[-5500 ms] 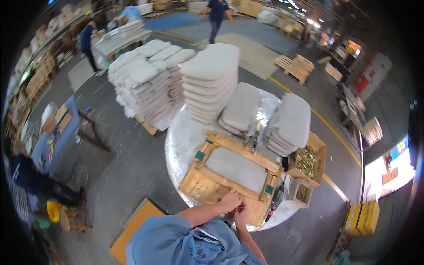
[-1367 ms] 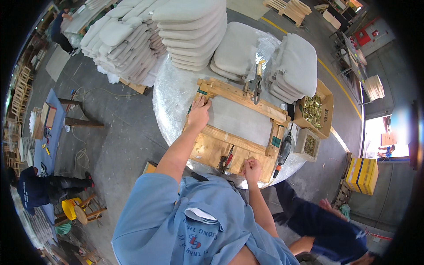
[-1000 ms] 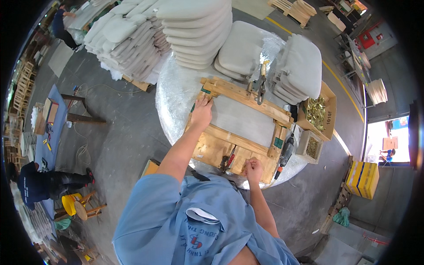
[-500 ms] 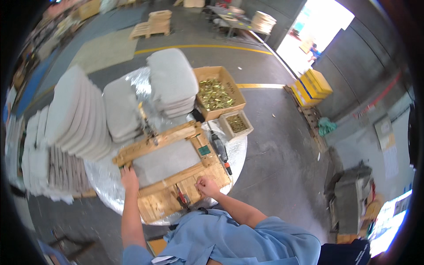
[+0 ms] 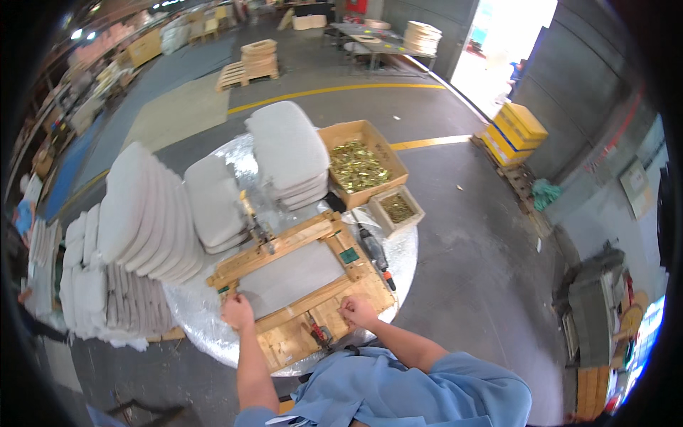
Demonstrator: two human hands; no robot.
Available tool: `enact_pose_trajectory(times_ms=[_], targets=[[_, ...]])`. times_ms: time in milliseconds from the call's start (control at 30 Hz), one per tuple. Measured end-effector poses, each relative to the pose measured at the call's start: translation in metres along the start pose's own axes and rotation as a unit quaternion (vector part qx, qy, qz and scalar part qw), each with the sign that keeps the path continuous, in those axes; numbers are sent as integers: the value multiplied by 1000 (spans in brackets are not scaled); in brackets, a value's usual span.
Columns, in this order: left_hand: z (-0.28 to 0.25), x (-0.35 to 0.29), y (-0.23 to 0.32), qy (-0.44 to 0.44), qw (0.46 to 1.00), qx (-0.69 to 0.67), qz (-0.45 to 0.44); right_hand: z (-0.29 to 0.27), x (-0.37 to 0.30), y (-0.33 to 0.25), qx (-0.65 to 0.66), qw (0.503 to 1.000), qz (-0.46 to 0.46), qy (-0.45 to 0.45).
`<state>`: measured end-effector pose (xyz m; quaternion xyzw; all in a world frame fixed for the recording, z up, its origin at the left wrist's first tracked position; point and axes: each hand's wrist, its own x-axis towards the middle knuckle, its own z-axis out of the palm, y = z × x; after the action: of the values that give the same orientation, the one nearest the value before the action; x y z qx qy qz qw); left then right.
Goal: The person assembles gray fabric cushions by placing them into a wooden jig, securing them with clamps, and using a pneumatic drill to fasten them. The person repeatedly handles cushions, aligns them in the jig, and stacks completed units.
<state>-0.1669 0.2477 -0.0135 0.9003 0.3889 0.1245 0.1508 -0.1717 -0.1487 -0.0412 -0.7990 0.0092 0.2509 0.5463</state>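
A wooden jig [image 5: 284, 346] lies in front of me, with a light grey padded panel [image 5: 292, 277] set flat inside its bars. At the jig's left end, my left hand [image 5: 237, 312] is closed beside the panel's near-left corner; what its fingers hold is hidden. My right hand [image 5: 358, 312] rests over the near right part of the jig, its fingers pinched together around something too small to make out. Between the hands a red-handled toggle clamp [image 5: 319, 331] sits on the near board. Another clamp with a yellow handle [image 5: 247, 202] stands at the far bar.
A power screwdriver [image 5: 373, 250] lies right of the jig. Behind it are a wooden box of small screws [image 5: 397, 208] and a cardboard box of brass-coloured metal parts [image 5: 359, 167]. Stacks of grey cushions [image 5: 146, 213] stand left and behind on the foil-wrapped round table [image 5: 206, 334].
The whole scene has shifted right and down as my head turned. My left hand has moved slightly toward me along the jig's left end; my right hand keeps roughly its place over the jig.
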Motion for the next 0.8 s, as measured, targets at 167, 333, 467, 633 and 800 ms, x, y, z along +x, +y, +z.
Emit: enact_pose_trajectory(times_ms=[167, 333, 467, 633, 800], targets=[[-1, -5, 9, -58, 991, 21, -115, 7, 5, 5, 3, 1000, 18, 6], [-8, 14, 7, -115, 982, -42, -141, 11, 9, 15, 11, 1000, -18, 13], [1, 32, -22, -168, 956, -118, -211, 13, 9, 10, -27, 999, -16, 10], [-5, 40, -19, -212, 939, -152, -225, 9, 7, 8, 2, 1000, 8, 3], [-7, 22, -19, -87, 969, -153, -173, 9, 11, 16, -26, 999, -44, 10]])
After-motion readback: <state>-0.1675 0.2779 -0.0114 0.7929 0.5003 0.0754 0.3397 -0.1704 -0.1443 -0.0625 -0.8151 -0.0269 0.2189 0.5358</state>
